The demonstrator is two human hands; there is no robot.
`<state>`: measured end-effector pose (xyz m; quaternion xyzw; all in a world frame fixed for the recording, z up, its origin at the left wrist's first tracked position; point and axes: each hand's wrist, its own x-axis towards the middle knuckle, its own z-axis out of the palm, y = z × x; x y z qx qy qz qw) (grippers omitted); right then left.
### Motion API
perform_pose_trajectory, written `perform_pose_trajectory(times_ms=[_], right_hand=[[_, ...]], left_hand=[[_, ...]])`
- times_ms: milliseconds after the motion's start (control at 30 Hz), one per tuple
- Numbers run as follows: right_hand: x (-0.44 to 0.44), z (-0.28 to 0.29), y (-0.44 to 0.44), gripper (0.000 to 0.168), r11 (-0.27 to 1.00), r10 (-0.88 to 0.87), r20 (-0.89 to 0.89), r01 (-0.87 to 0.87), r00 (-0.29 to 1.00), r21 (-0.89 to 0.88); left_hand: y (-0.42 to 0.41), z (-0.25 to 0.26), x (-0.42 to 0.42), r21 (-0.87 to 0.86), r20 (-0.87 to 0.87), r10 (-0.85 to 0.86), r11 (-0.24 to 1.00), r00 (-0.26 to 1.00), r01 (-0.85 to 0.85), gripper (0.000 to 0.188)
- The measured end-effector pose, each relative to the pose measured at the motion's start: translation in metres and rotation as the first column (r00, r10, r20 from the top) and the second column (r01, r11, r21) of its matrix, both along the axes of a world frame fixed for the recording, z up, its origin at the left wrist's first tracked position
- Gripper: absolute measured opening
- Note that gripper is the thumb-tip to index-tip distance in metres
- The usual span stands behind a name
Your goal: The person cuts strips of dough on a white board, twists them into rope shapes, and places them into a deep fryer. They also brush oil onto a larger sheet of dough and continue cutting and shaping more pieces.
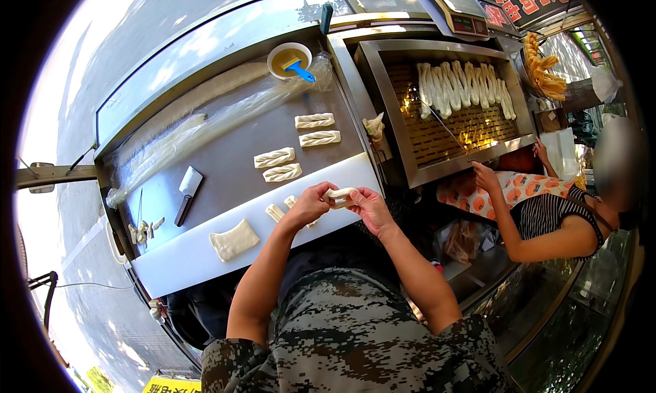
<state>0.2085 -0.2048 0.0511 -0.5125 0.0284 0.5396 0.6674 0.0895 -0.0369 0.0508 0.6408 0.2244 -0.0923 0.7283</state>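
My left hand [311,202] and my right hand [371,207] pinch the two ends of a pale dough strip [339,193] between thumbs and fingers, above a white cutting board [179,270]. Partly behind my left hand, short cut dough strips [275,212] lie on the board. To their left rests a flat, roughly square dough sheet [234,240]. Beyond the board, several twisted dough pieces [274,157] sit in pairs on the steel worktop [230,136]. A cleaver [188,188] with a dark handle lies farther left, near small dough scraps [146,231].
A long dough roll [205,93] lies by plastic film [215,129]. A bowl [275,53] holds yellowish liquid and a blue-handled brush [299,70]. At right, a co-worker [548,224] stands beside a fryer [441,142] with pale dough sticks [464,85]. Fried sticks [544,67] stand beyond, near a scale [461,13].
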Motion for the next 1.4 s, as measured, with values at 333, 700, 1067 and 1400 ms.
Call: perform_pose_trajectory(times_ms=[333,700,1067,1400], right_hand=[[0.003,-0.01,0.006,0.036,0.959,-0.116,0.207,0.164,0.971,-0.233],[-0.021,0.008,0.049,0.036,0.987,-0.156,-0.19,0.146,0.969,-0.062],[-0.016,-0.027,0.113,0.026,0.812,0.415,0.351,-0.167,0.84,-0.559],[0.022,-0.061,0.22,0.035,0.857,0.403,0.662,-0.006,0.632,-0.516]], left_hand=[[-0.008,-0.011,0.0,-0.21,-0.202,0.582,0.76,0.788,-0.615,0.022],[-0.023,0.007,-0.008,0.492,0.245,0.293,0.784,0.924,-0.379,0.053],[0.061,-0.019,-0.047,-0.302,-0.134,0.626,0.712,0.768,-0.634,0.046],[0.165,-0.037,-0.054,0.498,-0.05,0.659,0.667,0.75,-0.554,0.044]])
